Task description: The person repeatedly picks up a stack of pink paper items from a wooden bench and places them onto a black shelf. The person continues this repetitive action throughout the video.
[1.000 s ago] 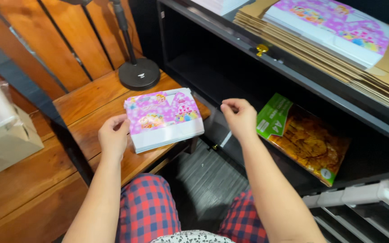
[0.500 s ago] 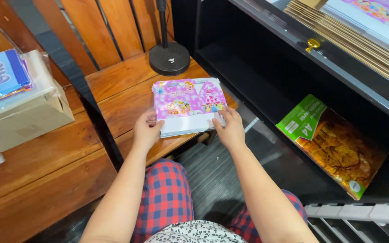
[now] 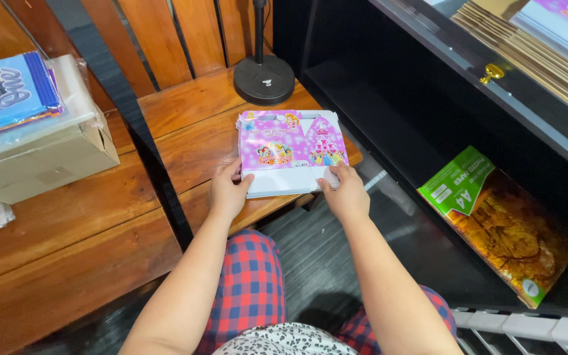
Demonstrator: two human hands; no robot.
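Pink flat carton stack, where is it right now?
In the head view the pink flat carton stack lies centre frame on the wooden bench, just in front of the round black stand base, with the left hand and right hand at its near edge.

Left hand [image 3: 229, 192] and right hand [image 3: 346, 195] reach forward, fingers curled.

A stack of flat pink-and-purple cartoon-printed cardboard sheets [image 3: 290, 151] lies level, its white edges showing along the near side. The left hand [image 3: 229, 192] touches its near left corner, the right hand [image 3: 346, 194] its near right corner; the stack extends away from both hands.
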